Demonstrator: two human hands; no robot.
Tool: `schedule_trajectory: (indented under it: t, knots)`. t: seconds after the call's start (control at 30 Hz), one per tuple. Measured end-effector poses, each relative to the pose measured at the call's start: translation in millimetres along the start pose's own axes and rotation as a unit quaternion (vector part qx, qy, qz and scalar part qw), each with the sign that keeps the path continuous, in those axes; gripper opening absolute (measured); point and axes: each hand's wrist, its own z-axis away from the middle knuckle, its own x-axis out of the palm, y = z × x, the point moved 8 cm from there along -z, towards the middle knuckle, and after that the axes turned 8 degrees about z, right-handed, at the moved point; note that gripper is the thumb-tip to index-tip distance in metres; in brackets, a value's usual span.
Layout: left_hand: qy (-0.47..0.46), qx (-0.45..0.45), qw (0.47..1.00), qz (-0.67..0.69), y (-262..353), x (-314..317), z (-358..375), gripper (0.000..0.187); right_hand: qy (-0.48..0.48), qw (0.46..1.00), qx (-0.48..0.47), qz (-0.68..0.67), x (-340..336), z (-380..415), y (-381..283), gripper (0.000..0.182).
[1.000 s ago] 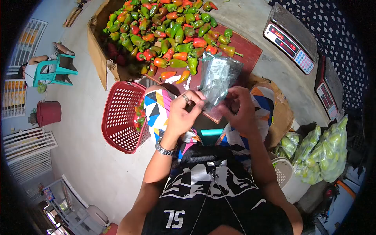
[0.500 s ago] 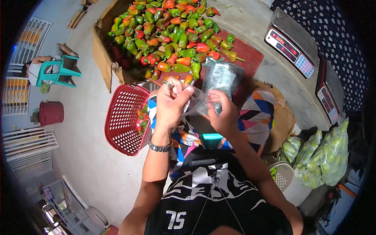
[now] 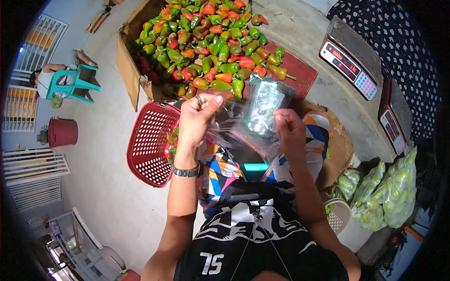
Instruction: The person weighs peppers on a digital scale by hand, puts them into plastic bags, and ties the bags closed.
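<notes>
A clear plastic bag (image 3: 236, 129) is stretched between my two hands above my lap, partly smeared by motion. My left hand (image 3: 198, 117), with a ring and a wristwatch, pinches one side of it between thumb and fingers. On the other side, my right hand (image 3: 291, 129) has its thumb and fingertips closed on the bag's edge. Just beyond the bag lies a flat pack of clear bags (image 3: 268, 100) on a red board (image 3: 302, 70). Behind it spreads a heap of red and green peppers (image 3: 211, 51), several lying close to my left hand.
A cardboard box (image 3: 127, 70) borders the heap. Left stands a red basket (image 3: 147, 145) with some peppers. Two digital scales (image 3: 349, 65) sit at right, above bags of green produce (image 3: 391, 192). A person (image 3: 58, 77) is by a teal chair (image 3: 77, 86) at far left.
My hands have moved apart, the left leftward and the right rightward. The clear bag, bunched between them before, is now spread wide.
</notes>
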Motion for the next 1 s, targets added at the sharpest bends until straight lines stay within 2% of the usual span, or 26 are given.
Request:
schedule_trajectory:
  t: [0.07, 0.2, 0.23, 0.3, 0.37, 0.43, 0.57, 0.63, 0.73, 0.9, 1.0]
  knots:
    - [-0.016, 0.021, 1.000, 0.002, 1.0, 6.0, -3.2, 0.015, 0.001, 1.000, 0.020, -0.015, -5.8, -1.8, 2.7, 0.016]
    - [-0.075, 0.024, 0.994, -0.075, -0.2, 24.3, -7.1, 0.019, -0.007, 0.989, -0.126, 0.074, -8.9, -9.9, -42.9, 0.025]
    - [-0.086, 0.052, 0.992, -0.075, 5.4, 37.3, -4.6, 0.019, -0.023, 0.981, -0.172, 0.092, -4.0, -12.9, -60.3, 0.028]
    - [-0.124, 0.002, 0.988, -0.096, 3.6, 50.4, -1.8, 0.013, -0.067, 0.973, -0.204, 0.085, 8.8, -16.6, -82.7, 0.033]
    - [-0.143, -0.003, 0.982, -0.123, 4.6, 60.7, -0.1, 0.012, -0.127, 0.975, -0.178, 0.033, 27.6, -19.5, -94.1, 0.038]
    - [-0.156, -0.004, 0.976, -0.149, 5.9, 67.3, 1.2, 0.013, -0.118, 0.978, -0.169, 0.030, 33.4, -24.0, -96.2, 0.025]
    - [-0.160, -0.004, 0.972, -0.175, 9.3, 68.6, 2.5, 0.014, -0.113, 0.985, -0.133, 0.019, 33.4, -32.6, -85.9, 0.014]
    - [-0.150, -0.019, 0.973, -0.176, 21.1, 70.9, 9.1, 0.011, -0.096, 0.988, -0.116, 0.016, 27.8, -32.3, -85.6, 0.014]
    - [-0.146, 0.022, 0.981, -0.127, 15.4, 63.3, 8.9, 0.013, -0.082, 0.993, -0.085, 0.020, 18.2, -29.5, -87.8, 0.014]
    - [-0.132, 0.018, 0.983, -0.127, 8.9, 62.2, 8.5, 0.010, -0.085, 0.995, -0.052, 0.018, 14.5, -27.4, -83.1, 0.014]
    - [-0.119, 0.004, 0.985, -0.127, 12.6, 64.6, 10.0, 0.011, -0.080, 0.995, -0.060, 0.021, 12.9, -27.5, -81.7, 0.015]
